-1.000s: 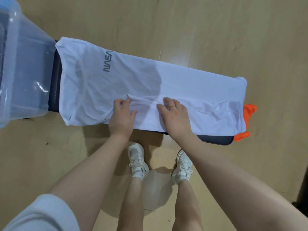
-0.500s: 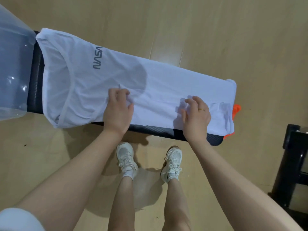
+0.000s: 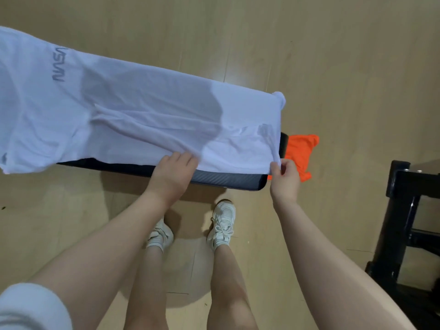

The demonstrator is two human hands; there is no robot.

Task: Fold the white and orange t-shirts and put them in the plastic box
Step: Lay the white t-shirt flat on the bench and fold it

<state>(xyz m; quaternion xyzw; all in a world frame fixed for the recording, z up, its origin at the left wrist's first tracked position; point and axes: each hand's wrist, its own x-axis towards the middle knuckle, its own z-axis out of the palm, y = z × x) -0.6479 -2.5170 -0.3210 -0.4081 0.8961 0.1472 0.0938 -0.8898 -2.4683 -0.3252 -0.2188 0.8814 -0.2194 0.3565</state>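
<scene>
The white t-shirt (image 3: 133,108), with grey NASA lettering at its left part, lies stretched along a dark padded bench (image 3: 228,181). My left hand (image 3: 172,173) holds the shirt's near edge around the middle, fingers curled under the cloth. My right hand (image 3: 284,176) pinches the shirt's near right corner, at the bench's right end. The orange t-shirt (image 3: 300,151) lies crumpled at that end, partly hidden behind the bench and my right hand. The plastic box is out of view.
The bench stands on a light wooden floor (image 3: 333,67). A black metal frame (image 3: 404,222) stands at the right edge. My two feet in white shoes (image 3: 222,225) are just in front of the bench.
Both hands slid right along the shirt's near edge. The right hand went from the cloth's top to pinching the right corner. The view shifted right; the plastic box left the frame.
</scene>
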